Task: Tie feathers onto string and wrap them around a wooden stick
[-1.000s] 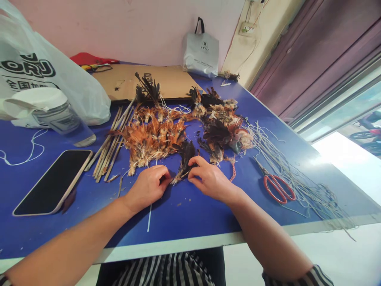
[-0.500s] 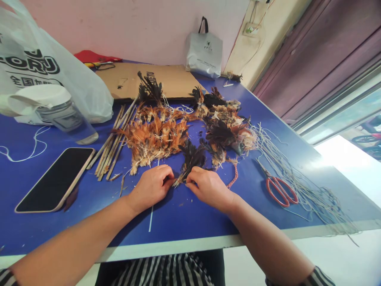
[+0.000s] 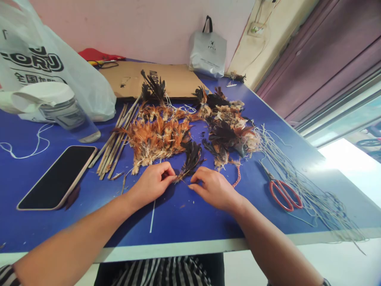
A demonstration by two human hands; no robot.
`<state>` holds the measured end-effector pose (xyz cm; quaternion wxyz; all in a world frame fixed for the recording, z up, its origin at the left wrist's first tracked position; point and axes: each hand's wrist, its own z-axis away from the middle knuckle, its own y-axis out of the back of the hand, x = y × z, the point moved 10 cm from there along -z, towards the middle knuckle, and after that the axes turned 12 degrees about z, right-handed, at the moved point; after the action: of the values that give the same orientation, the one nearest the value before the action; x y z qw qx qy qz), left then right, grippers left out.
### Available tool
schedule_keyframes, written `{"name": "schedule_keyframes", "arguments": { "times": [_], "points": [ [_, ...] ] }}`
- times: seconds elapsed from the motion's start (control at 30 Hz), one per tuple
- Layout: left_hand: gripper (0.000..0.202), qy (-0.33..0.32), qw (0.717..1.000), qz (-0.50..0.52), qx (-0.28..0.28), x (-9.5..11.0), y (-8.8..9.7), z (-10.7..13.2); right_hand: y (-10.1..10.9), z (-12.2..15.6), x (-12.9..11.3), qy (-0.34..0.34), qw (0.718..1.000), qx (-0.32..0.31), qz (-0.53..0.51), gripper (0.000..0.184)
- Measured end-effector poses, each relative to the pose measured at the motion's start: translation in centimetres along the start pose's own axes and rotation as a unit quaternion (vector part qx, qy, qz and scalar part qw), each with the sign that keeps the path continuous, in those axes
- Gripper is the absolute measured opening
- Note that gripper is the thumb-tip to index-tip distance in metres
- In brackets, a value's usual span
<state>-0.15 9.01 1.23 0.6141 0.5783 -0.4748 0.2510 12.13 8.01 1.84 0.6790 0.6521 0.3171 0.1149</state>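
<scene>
A small bunch of dark feathers (image 3: pixel 191 158) lies at the middle front of the blue table, tips pointing away from me. My left hand (image 3: pixel 155 178) pinches the base of that bunch between thumb and finger. Just to the right, my right hand (image 3: pixel 212 186) is closed in a pinch on a thin strand (image 3: pixel 185 182) that runs from the base; whether it is thread or a quill I cannot tell. Behind my hands spread rows of orange-brown feathers (image 3: pixel 160 137). A heap of dark and pale feathers (image 3: pixel 229 133) sits beyond my right hand.
Thin sticks (image 3: pixel 114 143) and a phone (image 3: pixel 58 178) lie at left, near a clear bottle (image 3: pixel 80 123) and a plastic bag (image 3: pixel 86 87). Red-handled scissors (image 3: pixel 285 194) rest beside loose cords (image 3: pixel 300 174) at right. Cardboard (image 3: pixel 175 81) and a silver bag (image 3: pixel 207 53) are behind.
My right hand has shifted slightly right, away from the feather bunch, and a thin strand now shows between it and the base. My left hand keeps its pinch.
</scene>
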Motion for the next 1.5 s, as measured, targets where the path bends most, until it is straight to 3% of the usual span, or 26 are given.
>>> {"name": "schedule_keyframes", "arguments": {
  "times": [0.1,0.2,0.37,0.5,0.6,0.77,0.87,1.0,1.13,1.3,1.43,1.5],
  "points": [
    [0.011,0.031,0.998,0.063,0.007,-0.5,-0.2,0.2,-0.4,-0.2,0.6,-0.03,0.999,0.015,-0.023,0.022],
    [0.011,0.069,0.985,0.157,0.005,-1.2,-0.7,0.3,-0.6,-0.5,0.1,-0.014,0.999,0.024,-0.039,0.009],
    [0.017,0.154,0.945,0.288,0.021,-2.6,-1.3,0.3,0.6,-0.4,-0.1,-0.008,0.995,0.071,-0.071,0.008],
    [0.023,0.148,0.935,0.321,0.027,-2.6,-1.4,0.1,2.2,0.1,-0.7,-0.008,0.985,0.137,-0.108,0.004],
    [0.024,0.141,0.942,0.305,0.015,-2.4,-1.8,0.0,2.8,0.2,-1.0,-0.01,0.966,0.17,-0.195,0.008],
    [0.022,0.132,0.948,0.29,0.002,-2.2,-2.4,0.1,0.8,-0.3,1.4,-0.119,0.914,0.094,-0.375,0.02],
    [0.02,0.134,0.95,0.28,0.012,-2.4,-2.2,0.1,0.2,-0.1,2.7,-0.159,0.944,0.036,-0.286,0.028],
    [0.018,0.119,0.952,0.283,0.012,-2.0,-2.2,0.0,-0.9,0.1,1.9,-0.1,0.981,-0.052,-0.156,0.02],
    [0.015,0.133,0.934,0.333,-0.003,-2.0,-2.7,0.0,-1.2,-0.1,0.9,-0.059,0.987,-0.042,-0.145,0.016],
    [0.017,0.151,0.899,0.409,-0.037,-1.7,-3.8,-0.1,-1.8,-0.3,1.5,-0.093,0.983,-0.054,-0.15,0.019],
    [0.02,0.157,0.89,0.426,-0.042,-1.5,-4.0,-0.2,-1.8,-0.1,2.0,-0.134,0.965,-0.08,-0.212,0.015],
    [0.022,0.154,0.888,0.431,-0.042,-1.3,-3.9,-0.2,-1.1,-0.1,2.1,-0.142,0.955,-0.054,-0.253,0.015]
  ]
}}
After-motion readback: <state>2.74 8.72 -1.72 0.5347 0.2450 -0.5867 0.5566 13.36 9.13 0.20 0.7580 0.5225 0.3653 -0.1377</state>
